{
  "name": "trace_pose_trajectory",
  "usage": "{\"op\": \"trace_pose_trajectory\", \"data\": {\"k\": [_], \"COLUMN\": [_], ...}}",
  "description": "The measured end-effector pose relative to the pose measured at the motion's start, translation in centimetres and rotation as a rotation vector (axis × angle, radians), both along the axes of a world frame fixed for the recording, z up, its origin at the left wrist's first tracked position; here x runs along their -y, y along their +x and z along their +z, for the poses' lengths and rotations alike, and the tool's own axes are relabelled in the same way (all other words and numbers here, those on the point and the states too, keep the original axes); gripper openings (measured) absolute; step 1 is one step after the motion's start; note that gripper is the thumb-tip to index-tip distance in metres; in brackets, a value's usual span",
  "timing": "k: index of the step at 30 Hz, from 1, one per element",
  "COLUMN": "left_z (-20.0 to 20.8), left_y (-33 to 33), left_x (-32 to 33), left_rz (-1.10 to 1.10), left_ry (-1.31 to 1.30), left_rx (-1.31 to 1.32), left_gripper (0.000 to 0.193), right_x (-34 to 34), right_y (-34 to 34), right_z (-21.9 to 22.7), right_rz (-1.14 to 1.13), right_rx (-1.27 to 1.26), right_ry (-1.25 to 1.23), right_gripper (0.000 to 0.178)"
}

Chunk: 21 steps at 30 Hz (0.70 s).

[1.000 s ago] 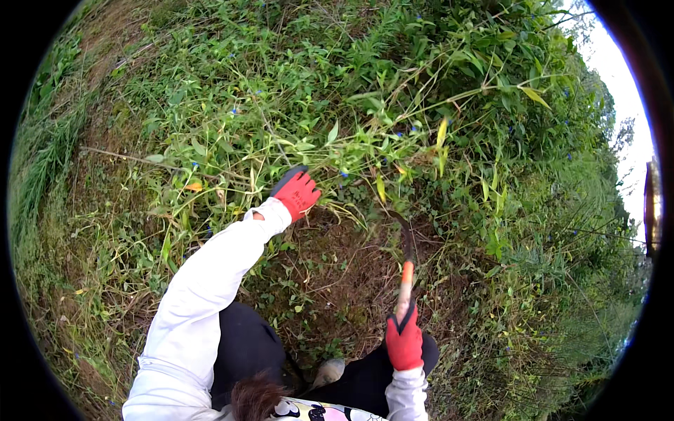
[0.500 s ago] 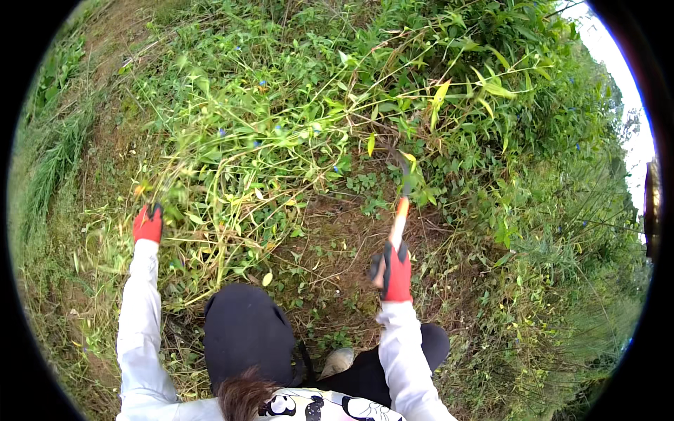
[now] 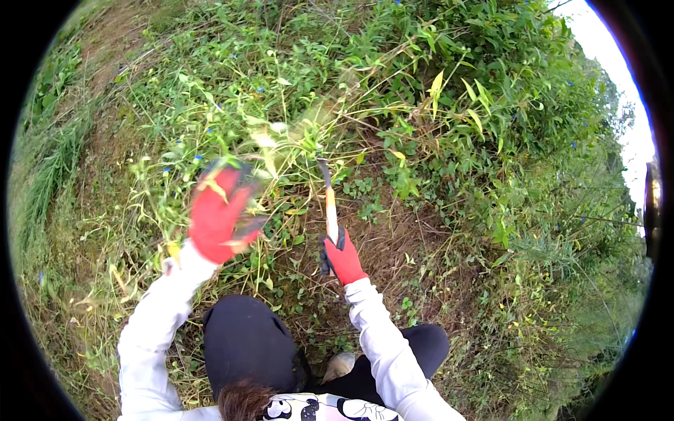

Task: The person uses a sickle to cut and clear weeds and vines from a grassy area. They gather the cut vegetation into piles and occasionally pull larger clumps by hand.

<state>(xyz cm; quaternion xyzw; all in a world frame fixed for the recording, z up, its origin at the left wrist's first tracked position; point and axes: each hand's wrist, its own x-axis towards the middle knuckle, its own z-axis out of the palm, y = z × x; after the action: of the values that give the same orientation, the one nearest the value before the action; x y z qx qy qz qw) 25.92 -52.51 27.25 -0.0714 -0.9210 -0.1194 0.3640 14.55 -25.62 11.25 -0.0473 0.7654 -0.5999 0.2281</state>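
A sickle [image 3: 331, 210] is being gripped in the right hand [image 3: 342, 257], fingers wrapped round its smooth, pale handle; its dark metal blade is being held among the weeds [image 3: 302, 147]. The left hand [image 3: 221, 214], blurred, is being held over them, fingers spread from the thumb. Likely light and stiff, the sickle is being safely held behind its blade; the thin, leafy stems are probably bending softly, best being grasped low.

left hand [image 3: 221, 214] spread, blurred; right hand [image 3: 342, 258] curled
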Motion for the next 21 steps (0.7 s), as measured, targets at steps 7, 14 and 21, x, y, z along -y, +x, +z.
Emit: {"op": "trace_pose_trajectory", "data": {"k": [7,14,21], "left_z": [-7.9,-13.8,-17.5], "left_y": [-16.9,-26.1,-27.8], "left_x": [-4.9,-3.7,-1.4], "left_rz": [-0.227,-0.016,0.331], "left_ry": [-0.258,-0.422,-0.310], "left_rx": [0.477,0.758,0.769], "left_gripper": [0.114,0.109,0.046], "right_x": [-0.1,-4.8,-0.4], "right_y": [-0.6,-2.7,-10.6], "right_z": [2.7,1.1,0.3], "right_rz": [0.074,-0.399,-0.125], "right_rx": [0.044,0.087,-0.620], "right_ry": [-0.095,-0.296,0.447], "right_gripper": [0.028,0.019,0.040]}}
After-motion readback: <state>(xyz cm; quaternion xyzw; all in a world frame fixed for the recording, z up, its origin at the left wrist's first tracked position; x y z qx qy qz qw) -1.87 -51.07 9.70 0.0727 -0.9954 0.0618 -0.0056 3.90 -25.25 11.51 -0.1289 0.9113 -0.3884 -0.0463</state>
